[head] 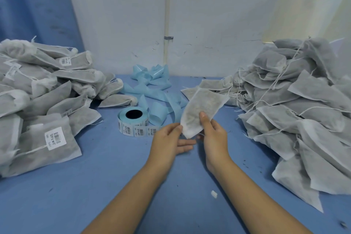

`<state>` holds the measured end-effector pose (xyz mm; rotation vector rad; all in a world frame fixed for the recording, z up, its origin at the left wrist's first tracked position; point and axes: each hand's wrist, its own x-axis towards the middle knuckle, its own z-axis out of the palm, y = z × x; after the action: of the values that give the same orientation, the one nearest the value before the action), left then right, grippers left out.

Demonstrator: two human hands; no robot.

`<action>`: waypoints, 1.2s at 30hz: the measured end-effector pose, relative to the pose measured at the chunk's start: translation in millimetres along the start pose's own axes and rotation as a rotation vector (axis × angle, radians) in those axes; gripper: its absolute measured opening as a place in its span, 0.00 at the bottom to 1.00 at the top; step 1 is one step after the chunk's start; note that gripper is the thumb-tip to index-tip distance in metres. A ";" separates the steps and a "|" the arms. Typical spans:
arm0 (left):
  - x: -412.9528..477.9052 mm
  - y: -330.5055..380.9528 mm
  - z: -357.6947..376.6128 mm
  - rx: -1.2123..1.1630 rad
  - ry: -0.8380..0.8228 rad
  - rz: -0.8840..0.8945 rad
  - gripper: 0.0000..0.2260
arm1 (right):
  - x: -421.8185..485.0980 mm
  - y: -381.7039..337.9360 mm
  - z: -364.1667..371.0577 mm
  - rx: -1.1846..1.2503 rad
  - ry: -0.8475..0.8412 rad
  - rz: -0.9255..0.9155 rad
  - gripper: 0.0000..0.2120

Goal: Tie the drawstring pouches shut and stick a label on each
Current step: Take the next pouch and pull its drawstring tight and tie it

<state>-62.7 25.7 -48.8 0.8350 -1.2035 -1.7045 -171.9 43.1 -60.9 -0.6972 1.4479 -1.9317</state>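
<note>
A white non-woven drawstring pouch (201,109) with dark filling hangs tilted above the blue table (95,186), its near end low between my hands. My right hand (212,135) pinches that near end, thumb on top. My left hand (171,138) touches the pouch's lower left corner with thumb and fingertips, the other fingers stretched out beneath. A roll of barcode labels (133,119) on blue backing stands just left of my left hand, a strip of labels trailing toward it.
A heap of labelled, tied pouches (38,100) fills the left side. A larger heap of unlabelled pouches (294,110) with loose strings fills the right. Spent blue backing ribbon (153,85) lies crumpled behind the roll. A small white scrap (214,194) lies near my right forearm.
</note>
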 end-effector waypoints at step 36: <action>4.3 -2.1 -9.5 -0.361 -0.086 -0.078 0.12 | -17.4 -11.5 8.6 0.009 -0.348 0.064 0.08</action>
<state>-56.7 18.6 -54.0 0.5985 -0.8877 -1.9631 -155.9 52.9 -48.4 -0.9195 1.2290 -1.6683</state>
